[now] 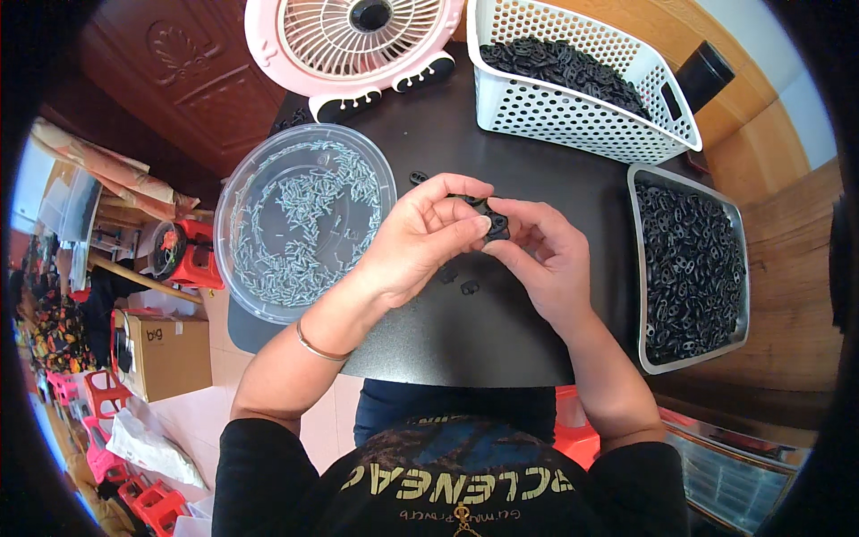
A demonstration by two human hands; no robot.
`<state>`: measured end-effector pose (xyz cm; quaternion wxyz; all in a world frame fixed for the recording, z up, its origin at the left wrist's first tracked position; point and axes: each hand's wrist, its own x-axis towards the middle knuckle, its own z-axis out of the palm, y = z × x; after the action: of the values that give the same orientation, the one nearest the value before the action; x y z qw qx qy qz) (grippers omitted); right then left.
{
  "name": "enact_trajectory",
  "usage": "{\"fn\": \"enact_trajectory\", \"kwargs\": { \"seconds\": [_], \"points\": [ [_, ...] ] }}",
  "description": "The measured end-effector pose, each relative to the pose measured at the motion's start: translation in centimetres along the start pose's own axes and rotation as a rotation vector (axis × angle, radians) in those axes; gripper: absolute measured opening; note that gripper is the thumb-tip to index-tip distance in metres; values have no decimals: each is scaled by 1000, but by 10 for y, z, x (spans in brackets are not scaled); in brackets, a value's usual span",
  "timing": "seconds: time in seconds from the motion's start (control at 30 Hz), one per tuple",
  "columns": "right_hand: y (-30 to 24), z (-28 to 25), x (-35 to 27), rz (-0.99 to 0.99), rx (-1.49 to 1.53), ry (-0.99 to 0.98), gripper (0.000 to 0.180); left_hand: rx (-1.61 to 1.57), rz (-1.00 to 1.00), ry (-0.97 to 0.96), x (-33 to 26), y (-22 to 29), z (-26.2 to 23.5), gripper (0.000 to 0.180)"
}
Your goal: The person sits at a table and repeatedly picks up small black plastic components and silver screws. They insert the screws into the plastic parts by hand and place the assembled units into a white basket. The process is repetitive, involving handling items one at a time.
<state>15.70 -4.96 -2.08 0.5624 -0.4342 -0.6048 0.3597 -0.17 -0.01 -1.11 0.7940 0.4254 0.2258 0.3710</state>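
Both grips close on one small black plastic part [495,222], held above the middle of the dark tabletop [537,179]. Left hand [420,237]: thumb and forefinger pinched together on the part's left edge, remaining fingers curled over it. Right hand [546,255]: fingertips pinched on the part's right and lower side, palm turned inward. Both forearms enter from the lower edge and converge at the part; a thin bracelet [318,349] sits on the left wrist.

Loose black pieces [456,279] lie on the tabletop just below the hands, and one more [418,177] just above the left hand.

Left of the hands: a round clear plastic tub [242,192] holding small silver metal pins. Right of the hands: a grey rectangular tray [637,268] filled with black parts. Far side: a white perforated basket [573,116], also holding black parts, and a pink desk fan [268,40] beside it.

Beyond the tabletop's left edge, on the floor: a brown cardboard box [170,353] bearing a small dark printed mark on its side.
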Motion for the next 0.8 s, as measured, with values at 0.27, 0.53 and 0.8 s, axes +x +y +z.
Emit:
{"fn": "enact_trajectory", "kwargs": {
  "seconds": [0.27,0.53,0.8],
  "points": [
    [-1,-2,0,-53,-43,-19,35,5,-62,-33,-2,4,-1,36],
    [0,-1,-2,-13,-21,-15,32,-9,-93,-25,-3,5,0,38],
    [-1,2,-5,3,-97,27,28,-28,-96,-19,-3,5,1,40]
  ]
}}
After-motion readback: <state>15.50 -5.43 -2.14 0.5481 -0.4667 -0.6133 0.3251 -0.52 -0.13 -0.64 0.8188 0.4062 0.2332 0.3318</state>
